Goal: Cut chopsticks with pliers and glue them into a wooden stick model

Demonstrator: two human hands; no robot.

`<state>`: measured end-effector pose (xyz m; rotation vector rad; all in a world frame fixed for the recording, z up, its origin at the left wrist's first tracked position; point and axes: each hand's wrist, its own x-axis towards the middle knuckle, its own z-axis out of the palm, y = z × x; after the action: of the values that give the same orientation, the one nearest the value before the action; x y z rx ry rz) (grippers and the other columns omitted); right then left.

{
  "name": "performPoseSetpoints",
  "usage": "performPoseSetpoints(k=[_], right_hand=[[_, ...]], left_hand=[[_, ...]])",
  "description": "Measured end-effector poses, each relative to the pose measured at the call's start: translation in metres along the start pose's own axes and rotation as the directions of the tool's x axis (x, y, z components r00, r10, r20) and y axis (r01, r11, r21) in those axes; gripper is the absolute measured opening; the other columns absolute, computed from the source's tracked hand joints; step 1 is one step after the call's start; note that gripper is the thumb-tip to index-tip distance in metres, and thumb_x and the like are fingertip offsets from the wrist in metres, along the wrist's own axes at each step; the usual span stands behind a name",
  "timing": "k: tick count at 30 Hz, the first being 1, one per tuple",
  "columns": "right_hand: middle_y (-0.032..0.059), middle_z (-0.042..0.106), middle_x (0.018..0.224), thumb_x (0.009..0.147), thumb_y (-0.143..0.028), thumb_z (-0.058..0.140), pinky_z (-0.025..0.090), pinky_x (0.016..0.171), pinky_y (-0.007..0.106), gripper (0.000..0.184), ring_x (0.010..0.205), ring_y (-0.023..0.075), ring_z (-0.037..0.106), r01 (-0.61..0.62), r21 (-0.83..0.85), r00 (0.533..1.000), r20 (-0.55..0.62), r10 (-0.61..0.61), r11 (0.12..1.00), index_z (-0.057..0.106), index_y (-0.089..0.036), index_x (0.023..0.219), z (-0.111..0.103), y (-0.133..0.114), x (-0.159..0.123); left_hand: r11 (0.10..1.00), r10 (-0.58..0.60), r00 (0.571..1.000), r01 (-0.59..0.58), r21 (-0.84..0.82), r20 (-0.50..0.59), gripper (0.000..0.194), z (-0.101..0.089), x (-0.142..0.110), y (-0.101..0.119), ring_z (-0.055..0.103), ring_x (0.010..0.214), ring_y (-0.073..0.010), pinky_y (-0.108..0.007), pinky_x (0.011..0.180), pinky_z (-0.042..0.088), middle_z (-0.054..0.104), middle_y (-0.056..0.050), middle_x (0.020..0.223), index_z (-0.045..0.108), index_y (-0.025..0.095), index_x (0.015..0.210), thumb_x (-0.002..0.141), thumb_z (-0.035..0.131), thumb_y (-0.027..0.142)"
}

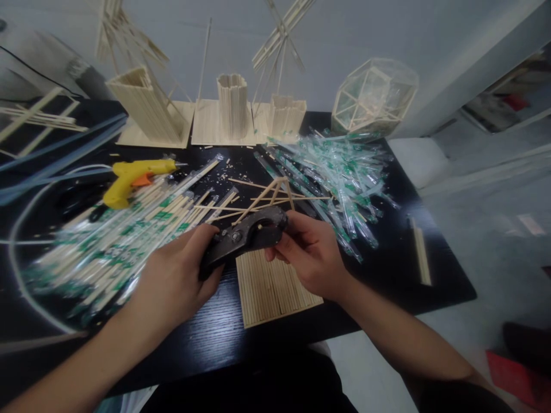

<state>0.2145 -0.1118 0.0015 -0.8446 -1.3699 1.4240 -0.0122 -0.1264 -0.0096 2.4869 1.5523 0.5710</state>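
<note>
My left hand [176,269] is closed around the handles of a black plier-like cutter [235,241] with a round pivot and curved jaws. At the jaw end, my right hand [312,252] has its fingers pinched together; what they hold is hidden behind the tool. A small pale bit of wood shows inside the jaw opening. Below both hands lies a flat panel of wooden sticks [275,292] joined side by side. Just beyond the cutter, a small frame of thin sticks [269,195] stands among loose sticks.
Wrapped chopsticks [124,246] cover the left side, with a yellow glue gun [138,178] on them. Empty wrappers [336,172] pile up at right. Stick-built models [232,106] line the back beside a faceted clear-panelled frame [374,94]. A few sticks [420,252] lie near the right edge.
</note>
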Motion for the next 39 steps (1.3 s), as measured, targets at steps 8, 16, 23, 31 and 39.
performPoseSetpoints(k=[8, 16, 23, 31, 39], right_hand=[[-0.0028, 0.061, 0.065, 0.098, -0.030, 0.065, 0.032, 0.048, 0.022, 0.023, 0.051, 0.0059, 0.041, -0.026, 0.057, 0.996, 0.089, 0.021, 0.998, 0.063, -0.018, 0.079, -0.004, -0.001, 0.001], [-0.0015, 0.060, 0.067, 0.100, -0.032, 0.063, 0.031, 0.047, 0.021, 0.029, 0.052, 0.0050, 0.041, -0.046, 0.057, 0.992, 0.123, 0.039, 0.997, 0.063, -0.016, 0.076, -0.005, -0.002, 0.000], [-0.0014, 0.060, 0.066, 0.099, -0.035, 0.064, 0.030, 0.046, 0.021, 0.031, 0.052, 0.0056, 0.041, -0.073, 0.046, 0.993, 0.101, 0.069, 0.996, 0.063, -0.016, 0.074, -0.004, -0.003, 0.000], [-0.0018, 0.061, 0.067, 0.101, -0.034, 0.061, 0.033, 0.047, 0.021, 0.028, 0.053, 0.0060, 0.043, -0.032, 0.081, 0.987, 0.162, 0.018, 0.996, 0.063, -0.017, 0.078, -0.008, 0.001, 0.001], [-0.0017, 0.062, 0.067, 0.102, -0.034, 0.059, 0.034, 0.048, 0.020, 0.028, 0.053, 0.0058, 0.044, -0.015, 0.073, 0.981, 0.196, 0.001, 0.997, 0.062, -0.017, 0.080, -0.011, 0.003, 0.002]], left_hand=[[0.999, 0.037, 0.999, -0.037, -0.021, -0.010, 0.018, -0.002, 0.001, -0.001, 0.057, 0.053, -0.0163, -0.028, 0.051, 0.043, 0.067, -0.002, 0.076, 0.055, 0.020, 0.105, 0.088, 0.053, 0.022], [0.999, 0.019, 1.000, -0.018, -0.046, 0.016, 0.014, -0.002, -0.001, -0.002, 0.055, 0.048, -0.0144, -0.026, 0.047, 0.039, 0.065, 0.001, 0.072, 0.054, 0.022, 0.099, 0.086, 0.054, 0.019], [1.000, -0.005, 0.999, 0.005, -0.015, 0.046, 0.010, -0.002, -0.003, -0.002, 0.048, 0.042, -0.0125, -0.026, 0.043, 0.033, 0.063, 0.002, 0.067, 0.053, 0.022, 0.095, 0.086, 0.052, 0.019], [0.998, -0.004, 1.000, 0.004, -0.068, 0.013, 0.023, 0.002, -0.001, -0.005, 0.062, 0.059, -0.0180, -0.029, 0.058, 0.048, 0.069, -0.003, 0.080, 0.058, 0.022, 0.108, 0.086, 0.053, 0.022], [0.997, 0.042, 0.999, -0.041, -0.070, 0.011, 0.025, 0.000, 0.000, -0.004, 0.062, 0.061, -0.0180, -0.029, 0.058, 0.049, 0.069, -0.004, 0.084, 0.057, 0.020, 0.110, 0.085, 0.053, 0.021]])
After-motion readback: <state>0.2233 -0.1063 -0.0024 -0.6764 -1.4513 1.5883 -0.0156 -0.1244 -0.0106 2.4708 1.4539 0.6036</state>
